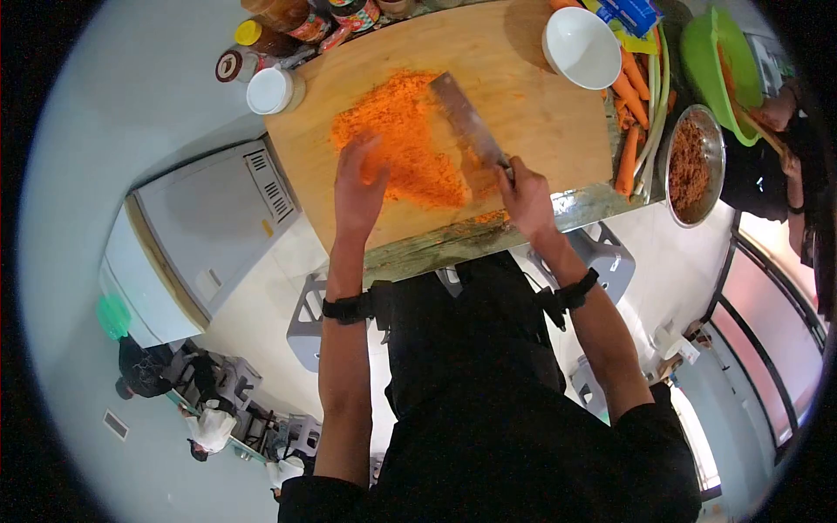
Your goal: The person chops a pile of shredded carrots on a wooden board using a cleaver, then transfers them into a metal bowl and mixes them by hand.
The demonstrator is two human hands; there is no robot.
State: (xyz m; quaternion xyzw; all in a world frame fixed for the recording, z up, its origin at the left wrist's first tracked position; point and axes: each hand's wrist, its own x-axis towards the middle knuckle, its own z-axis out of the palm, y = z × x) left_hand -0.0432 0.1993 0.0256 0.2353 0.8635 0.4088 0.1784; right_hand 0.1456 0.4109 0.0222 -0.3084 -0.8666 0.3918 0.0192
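Lying heaped on the board [558, 139], the chopped carrot [397, 118] is apparently being minced. The right hand [527, 196] is gripping the cleaver [468, 115] alongside; the left hand [359, 185] is holding blurred fingers apart over the heap. Further strokes would be requiring clear fingers.

A cleaver [468, 118] is gripped by its handle in the right hand [528, 199], and its blade is held beside a heap of finely chopped carrot [403, 131] on the wooden board [549, 131]. The left hand [358, 193] is held, fingers [354, 153] spread, at the heap's near-left edge (contact cannot be made out). A white bowl [582, 48] is placed near whole carrots [629, 94].
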